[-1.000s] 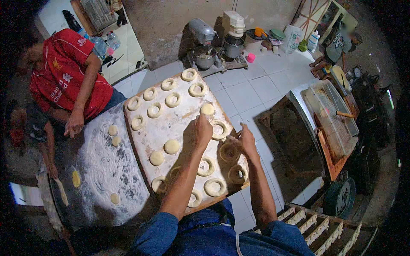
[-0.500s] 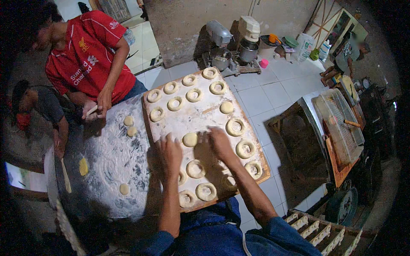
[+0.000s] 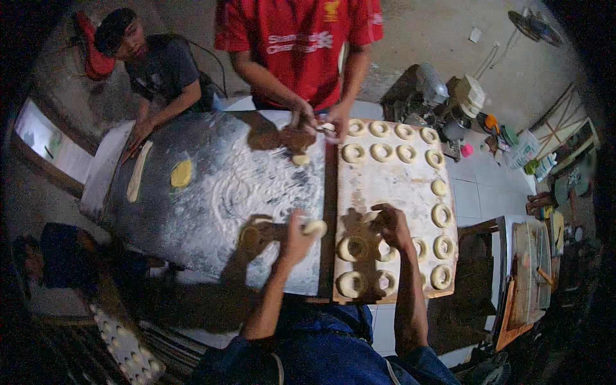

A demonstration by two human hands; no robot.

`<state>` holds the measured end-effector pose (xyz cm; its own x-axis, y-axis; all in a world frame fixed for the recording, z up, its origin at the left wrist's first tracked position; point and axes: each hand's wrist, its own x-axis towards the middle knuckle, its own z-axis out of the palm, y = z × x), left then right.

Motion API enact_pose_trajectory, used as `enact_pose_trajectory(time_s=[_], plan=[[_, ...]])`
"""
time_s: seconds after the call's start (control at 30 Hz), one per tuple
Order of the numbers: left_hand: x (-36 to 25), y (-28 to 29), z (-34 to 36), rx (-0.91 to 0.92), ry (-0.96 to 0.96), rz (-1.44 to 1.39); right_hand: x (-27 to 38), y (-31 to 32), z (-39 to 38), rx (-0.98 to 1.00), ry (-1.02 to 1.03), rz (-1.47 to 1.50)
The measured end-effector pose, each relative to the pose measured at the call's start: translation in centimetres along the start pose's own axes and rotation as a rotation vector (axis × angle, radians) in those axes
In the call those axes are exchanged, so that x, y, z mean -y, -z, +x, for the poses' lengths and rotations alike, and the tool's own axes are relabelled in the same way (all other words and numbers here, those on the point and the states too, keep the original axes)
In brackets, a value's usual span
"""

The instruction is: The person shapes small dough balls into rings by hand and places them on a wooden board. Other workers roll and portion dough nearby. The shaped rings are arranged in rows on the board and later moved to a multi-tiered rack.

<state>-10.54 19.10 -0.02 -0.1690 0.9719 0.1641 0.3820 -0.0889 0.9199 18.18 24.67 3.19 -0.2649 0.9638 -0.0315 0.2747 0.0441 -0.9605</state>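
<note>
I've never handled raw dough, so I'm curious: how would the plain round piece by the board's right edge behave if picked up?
The plain round piece looks like raw dough, so it would probably dent and sag in a grip. Lying flat, it seems unlikely to roll. The board looks floury, so the piece may lift off without sticking.

Both forearms (image 3: 414,305) reach forward, left grip (image 3: 296,244) thumb-up, right grip (image 3: 393,227) curled inward
</note>
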Motion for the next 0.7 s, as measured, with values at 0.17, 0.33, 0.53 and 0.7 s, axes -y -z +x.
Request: enact_pose_trajectory(time_s=[0.17,0.33,0.53,0.7], plan=[[4.3,14.4,1.2,-0.206,0.275,0.338,3.3,-16.0,5.1,0.272,0.261,-0.464],[9.1,17.8,-0.4,-0.266,0.044,0.411,4.6,-25.9,8.7,0.251,0.093,-0.262],[10.8,15.1,-3.5,-0.091,0.192,0.035,3.6,-27.0,8.3,0.180,0.174,-0.604],[7.9,12.6,-3.3,-0.090,0.278,-0.275,3.0,-26.7,3.9,0.119,-0.024,0.388]])
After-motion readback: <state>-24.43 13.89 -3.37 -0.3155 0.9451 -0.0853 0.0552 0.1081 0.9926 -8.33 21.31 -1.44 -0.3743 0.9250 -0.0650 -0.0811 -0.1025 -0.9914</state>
